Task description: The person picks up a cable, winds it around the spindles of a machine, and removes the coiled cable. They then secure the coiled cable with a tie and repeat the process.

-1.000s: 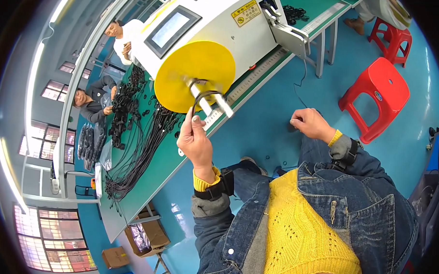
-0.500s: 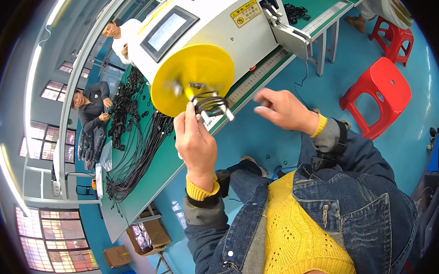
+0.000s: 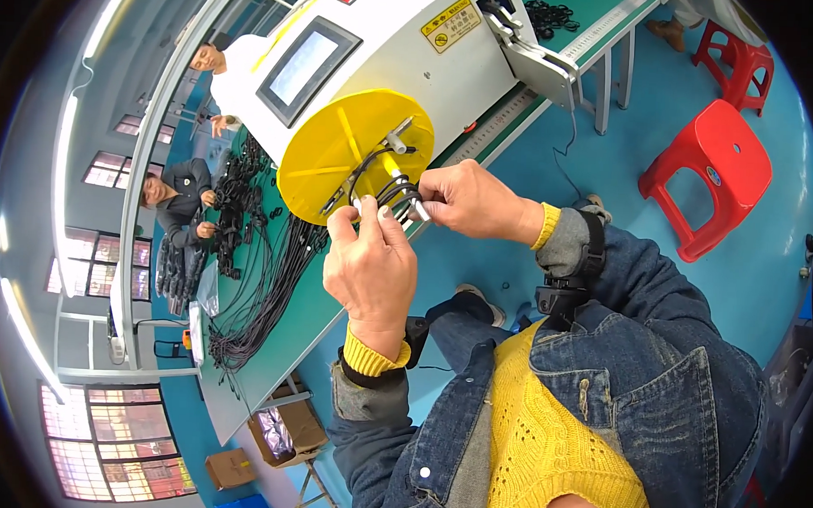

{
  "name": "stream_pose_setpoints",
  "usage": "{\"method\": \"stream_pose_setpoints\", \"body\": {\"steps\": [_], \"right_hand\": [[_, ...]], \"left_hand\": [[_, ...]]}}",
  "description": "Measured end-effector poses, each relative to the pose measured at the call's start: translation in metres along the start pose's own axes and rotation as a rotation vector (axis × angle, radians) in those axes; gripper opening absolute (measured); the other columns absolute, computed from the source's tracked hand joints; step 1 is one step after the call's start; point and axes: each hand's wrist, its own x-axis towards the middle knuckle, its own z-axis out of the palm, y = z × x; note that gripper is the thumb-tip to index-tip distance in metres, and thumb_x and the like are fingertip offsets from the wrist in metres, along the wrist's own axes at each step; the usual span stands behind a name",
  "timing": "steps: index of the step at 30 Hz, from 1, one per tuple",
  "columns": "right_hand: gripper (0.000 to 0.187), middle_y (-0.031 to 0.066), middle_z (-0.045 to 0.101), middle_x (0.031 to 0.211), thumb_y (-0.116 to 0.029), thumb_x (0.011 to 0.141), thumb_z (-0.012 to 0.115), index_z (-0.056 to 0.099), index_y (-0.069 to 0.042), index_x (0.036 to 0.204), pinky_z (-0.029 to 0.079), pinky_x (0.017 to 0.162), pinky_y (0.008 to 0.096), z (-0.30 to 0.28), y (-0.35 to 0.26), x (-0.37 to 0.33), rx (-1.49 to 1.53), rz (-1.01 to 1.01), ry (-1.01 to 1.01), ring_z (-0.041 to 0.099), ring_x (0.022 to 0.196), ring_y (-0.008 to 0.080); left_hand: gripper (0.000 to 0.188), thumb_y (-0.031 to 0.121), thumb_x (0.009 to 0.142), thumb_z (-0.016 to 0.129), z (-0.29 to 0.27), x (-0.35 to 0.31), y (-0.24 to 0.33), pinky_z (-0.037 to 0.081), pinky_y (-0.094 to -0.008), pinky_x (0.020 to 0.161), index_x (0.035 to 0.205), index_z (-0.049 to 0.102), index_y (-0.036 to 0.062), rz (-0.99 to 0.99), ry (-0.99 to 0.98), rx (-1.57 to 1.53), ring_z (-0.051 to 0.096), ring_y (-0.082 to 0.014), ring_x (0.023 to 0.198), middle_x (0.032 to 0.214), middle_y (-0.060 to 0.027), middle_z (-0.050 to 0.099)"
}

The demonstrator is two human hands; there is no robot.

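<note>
A coil of black cable (image 3: 396,193) is wound round the metal posts at the front of a yellow disc (image 3: 313,152) on a white machine (image 3: 391,56). At the coil's near-left side, my left hand (image 3: 370,275) pinches the cable between thumb and fingertips. My right hand (image 3: 475,201) closes on the coil from the right, beside the lower post. Its fingertips are partly hidden behind the cable. The disc's ribs and a metal clamp piece (image 3: 394,139) show sharply.
Long black cables (image 3: 275,294) lie over the green table (image 3: 320,291) left of the machine. A cable heap (image 3: 225,194) sits farther back, near two people. A red stool (image 3: 709,175) stands on the right, an open cardboard box (image 3: 297,429) below the table.
The disc's centre was blurred by turning; now its parts look still. My right hand has come left from open air onto the coil. My left hand stays by the cable.
</note>
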Motion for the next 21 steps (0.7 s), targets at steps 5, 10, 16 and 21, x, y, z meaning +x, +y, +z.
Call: {"method": "stream_pose_setpoints", "body": {"steps": [5,10,16,21], "right_hand": [[0.055,0.0186,0.055,0.104,-0.019,0.064,0.071,0.048,0.002,0.109,0.048,0.069,0.0317,-0.006,0.01,0.011,-0.18,-0.224,0.224,0.058,0.087,0.0234],[0.084,0.0211,0.043,0.121,-0.021,0.06,0.075,0.031,0.004,0.126,0.046,0.085,0.0341,-0.005,0.02,0.02,-0.145,-0.23,0.082,0.051,0.105,0.0277],[0.09,0.0213,0.045,0.118,-0.022,0.061,0.075,0.024,0.004,0.131,0.046,0.088,0.0344,-0.003,0.018,0.021,-0.03,-0.199,0.035,0.051,0.106,0.0278],[0.091,0.0198,0.048,0.114,-0.018,0.063,0.075,0.021,0.003,0.133,0.048,0.085,0.0329,0.008,0.025,0.024,0.046,-0.208,0.041,0.054,0.101,0.0261]], "left_hand": [[0.039,0.018,0.085,0.047,0.01,-0.002,-0.002,0.049,-0.0382,0.068,0.115,0.047,-0.0053,-0.057,-0.071,-0.029,0.058,-0.0376,0.081,0.108,-0.0266,0.051],[0.051,0.021,0.087,0.041,0.007,0.002,-0.03,0.039,-0.0431,0.09,0.125,0.03,-0.012,0.043,-0.364,-0.13,0.044,-0.047,0.108,0.123,-0.0355,0.037],[0.052,0.018,0.087,0.04,0.006,0.014,-0.042,0.031,-0.0433,0.098,0.126,0.026,-0.0133,0.132,-0.469,-0.235,0.035,-0.0488,0.115,0.127,-0.0366,0.03],[0.048,0.013,0.086,0.04,0.015,0.007,-0.04,0.035,-0.0423,0.093,0.125,0.028,-0.0125,0.127,-0.329,-0.508,0.041,-0.0475,0.106,0.118,-0.0327,0.037]]}}
